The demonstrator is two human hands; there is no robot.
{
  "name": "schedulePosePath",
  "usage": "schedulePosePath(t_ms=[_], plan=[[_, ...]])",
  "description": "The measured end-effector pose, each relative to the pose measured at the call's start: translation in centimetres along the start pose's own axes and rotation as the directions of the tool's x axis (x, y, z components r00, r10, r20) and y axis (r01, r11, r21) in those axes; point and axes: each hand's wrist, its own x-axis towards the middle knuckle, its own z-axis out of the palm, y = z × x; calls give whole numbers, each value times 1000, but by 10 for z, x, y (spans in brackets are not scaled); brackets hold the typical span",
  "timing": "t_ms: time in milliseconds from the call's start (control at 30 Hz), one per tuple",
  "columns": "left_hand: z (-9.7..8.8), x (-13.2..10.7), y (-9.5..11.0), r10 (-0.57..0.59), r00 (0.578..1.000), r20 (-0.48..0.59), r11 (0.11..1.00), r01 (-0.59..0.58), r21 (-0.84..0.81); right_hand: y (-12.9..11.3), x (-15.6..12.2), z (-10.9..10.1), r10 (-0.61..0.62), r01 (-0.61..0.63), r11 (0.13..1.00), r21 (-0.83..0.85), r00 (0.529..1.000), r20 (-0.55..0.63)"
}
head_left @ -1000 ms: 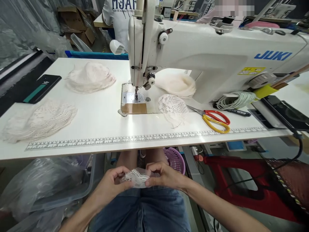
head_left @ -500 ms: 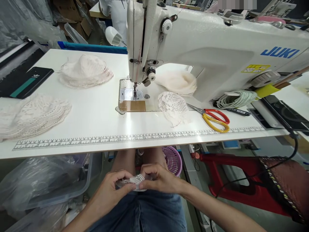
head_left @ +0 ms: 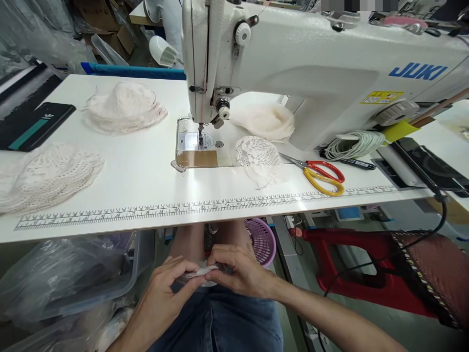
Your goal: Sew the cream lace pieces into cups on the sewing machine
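Note:
Above my lap, below the table's front edge, a small piece of white lace fabric is stretched between my two hands. My left hand pinches its left end between thumb and fingers. At the other end, my right hand is closed on it in a similar pinch. Fingers cover much of the fabric, so its full shape is hidden. On the table ahead, a single lace piece lies beside the needle plate of the white sewing machine.
Stacks of lace pieces and pale fabric pieces lie on the left of the table. Right of the needle are scissors and coiled cord. A purple basket and a red stool stand below.
The lace between my hands has turned from a raised, patterned face to a flatter, narrower strip. The whole view has shifted slightly; items on the table keep their places.

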Motion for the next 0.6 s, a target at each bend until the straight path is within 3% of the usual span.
schedulePosePath(t_ms=[100, 200, 367, 467, 600], plan=[[-1, 1, 1, -51, 998, 47, 997, 53, -50, 3, -1, 0, 27, -28, 999, 21, 999, 45], [-3, 4, 1, -177, 975, 132, 963, 199, -179, 10, -2, -2, 70, -101, 975, 200, 985, 156], [-9, 0, -3, -388, 892, 232, 740, 452, -498, 19, -8, -7, 129, -271, 844, 463, 940, 316], [-12, -4, -3, -429, 861, 274, 646, 505, -573, 20, -10, -9, 128, -275, 831, 483, 941, 314], [-14, -5, 0, -427, 849, 312, 585, 522, -620, 19, -9, -11, 109, -272, 838, 472, 933, 344]])
